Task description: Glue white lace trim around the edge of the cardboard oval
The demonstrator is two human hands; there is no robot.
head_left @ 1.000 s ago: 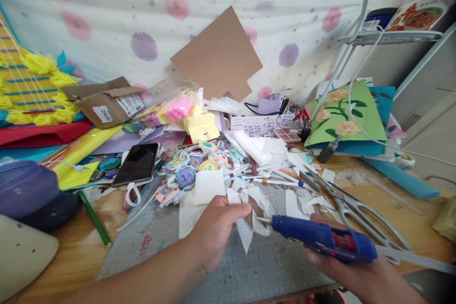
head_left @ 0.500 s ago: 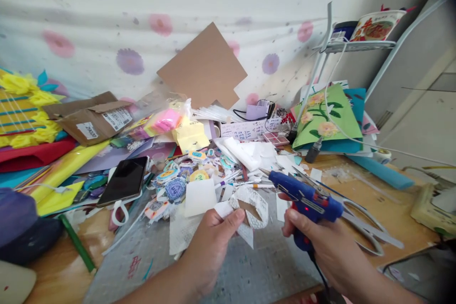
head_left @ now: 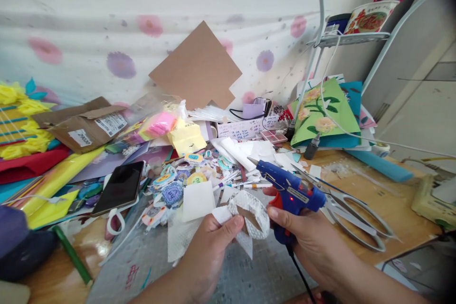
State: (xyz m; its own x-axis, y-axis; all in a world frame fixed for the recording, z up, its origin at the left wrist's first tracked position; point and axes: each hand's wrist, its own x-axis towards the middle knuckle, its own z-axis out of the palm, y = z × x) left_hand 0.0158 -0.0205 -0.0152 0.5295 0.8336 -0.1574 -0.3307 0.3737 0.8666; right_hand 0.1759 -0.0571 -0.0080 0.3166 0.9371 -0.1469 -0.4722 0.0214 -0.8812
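Note:
Between thumb and fingers, my left hand (head_left: pixel 219 237) pinches a white textured paper piece (head_left: pixel 261 221) curled into a ring, with brown showing inside and a pointed white tab hanging below. My right hand (head_left: pixel 301 232) is wrapped round the handle of a blue hot glue gun (head_left: pixel 290 187). A red light glows on its side, and the metal nozzle points up and left, above the ring and apart from it. Right fingertips are close to the ring's right edge; whether they touch it I cannot tell. Both hands are over the grey cutting mat (head_left: pixel 156 266).
Large scissors (head_left: pixel 356 221) lie right of the glue gun. Behind my left hand are a white square (head_left: pixel 198 201) and many small paper cutouts (head_left: pixel 173 192). A phone (head_left: pixel 119 187) lies to the left, a cardboard box (head_left: pixel 85 123) behind it. A wire rack (head_left: pixel 351 39) stands at the back right.
My right hand has brought the glue gun leftward and slightly up, closer to the paper ring. My left hand keeps its pinch, and the ring has turned slightly. The whole view has shifted a little.

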